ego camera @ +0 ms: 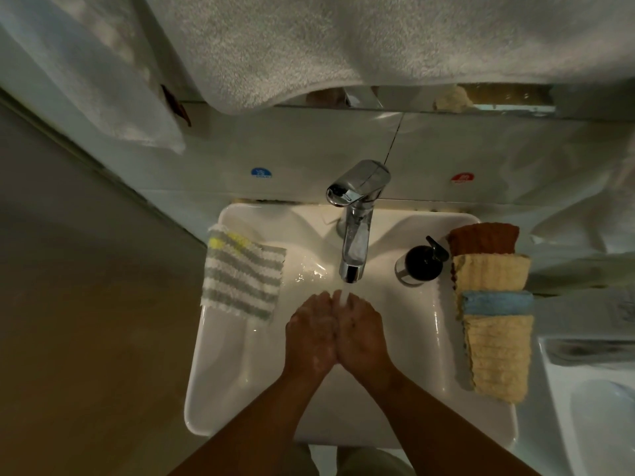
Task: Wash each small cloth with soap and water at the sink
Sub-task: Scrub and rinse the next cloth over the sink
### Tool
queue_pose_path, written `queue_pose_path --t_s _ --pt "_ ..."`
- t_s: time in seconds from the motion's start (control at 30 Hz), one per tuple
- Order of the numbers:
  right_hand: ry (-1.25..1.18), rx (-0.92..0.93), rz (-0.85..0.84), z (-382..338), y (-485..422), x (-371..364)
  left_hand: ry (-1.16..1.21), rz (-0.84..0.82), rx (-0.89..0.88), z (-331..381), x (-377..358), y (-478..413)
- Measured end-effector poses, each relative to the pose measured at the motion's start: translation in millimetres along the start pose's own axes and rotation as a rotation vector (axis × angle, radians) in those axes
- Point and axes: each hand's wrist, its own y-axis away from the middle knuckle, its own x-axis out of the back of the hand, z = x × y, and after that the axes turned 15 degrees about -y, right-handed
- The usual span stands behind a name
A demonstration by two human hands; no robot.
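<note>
sink holds left hand and right hand side by side under tap water, fingers loosely straight, together.

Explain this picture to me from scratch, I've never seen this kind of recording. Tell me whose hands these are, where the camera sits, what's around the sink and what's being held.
There is no machine here. A person wears one camera on the head, so you look down at their own bare arms.

The left hand and right hand are side by side under the water stream from the chrome faucet, over the white sink. They seem to hold nothing, no cloth.

A grey-and-white striped cloth is draped over the sink's left rim. On the right rim stands a black-topped soap pump bottle, next to a row of overlapping folded cloths: a rust-brown cloth, a yellow cloth, a blue cloth and a second yellow cloth.

A white towel hangs above.
</note>
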Motion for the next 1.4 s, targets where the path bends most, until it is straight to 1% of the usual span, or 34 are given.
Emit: queue_pose_path --t_s 0.03,0.07,0.1,0.13,0.17,0.2,0.27,0.37,0.43,0.53,0.6,0.63,0.77,0.83,0.93,1.03,1.1,1.17,1.3,1.37,1.4 --pt "0.017 0.044 0.023 -2 0 1 0.035 -0.012 0.018 -1 0 1" --pt "-0.018 0.051 0.038 -5 0 2 0.044 0.035 0.004 -1 -1 1" --pt "-0.118 0.003 0.054 -8 2 3 0.133 0.032 0.067 -1 2 1" --pt "-0.257 -0.1 0.071 -12 2 4 0.276 0.017 0.193 2 5 0" --pt "-0.363 -0.195 0.102 -13 2 4 0.484 -0.076 0.343 4 5 2" --pt "-0.427 -0.256 0.132 -16 2 6 0.619 -0.149 0.433 6 9 3" --pt "-0.454 -0.284 0.138 -14 4 8 0.684 -0.189 0.448 8 13 5" --pt "-0.423 -0.277 0.11 -9 8 10 0.716 -0.157 0.384 7 15 8" --pt "-0.414 -0.297 0.09 -8 10 11 0.71 -0.153 0.363 2 10 10" --pt "-0.552 -0.312 0.045 -12 15 12 0.676 -0.146 0.347 -1 8 12" --pt "-0.604 -0.285 0.028 -14 17 14 0.664 -0.159 0.331 -2 8 12" --pt "-0.6 -0.269 0.023 -16 18 13 0.651 -0.165 0.333 -1 9 12" --pt "-0.424 -0.168 0.059 -16 19 11 0.545 -0.17 0.353 9 11 9" --pt "-0.435 -0.168 0.089 -19 19 10 0.461 -0.158 0.326 12 12 8" --pt "-0.474 -0.2 0.136 -17 18 11 0.484 -0.111 0.295 8 11 11" --pt "-0.523 -0.263 0.185 -13 15 13 0.588 -0.116 0.263 6 9 14" --pt "-0.558 -0.292 0.167 -10 15 13 0.555 -0.117 0.226 1 2 14" --pt "-0.561 -0.263 0.134 -7 17 12 0.518 -0.12 0.219 -2 -1 15" --pt "-0.427 -0.182 0.122 -7 20 11 0.401 -0.077 0.229 2 -1 17" --pt "-0.358 -0.163 0.132 -10 19 11 0.394 -0.104 0.287 8 2 16" --pt "-0.307 -0.147 0.138 -11 18 11 0.336 -0.114 0.287 8 2 14"
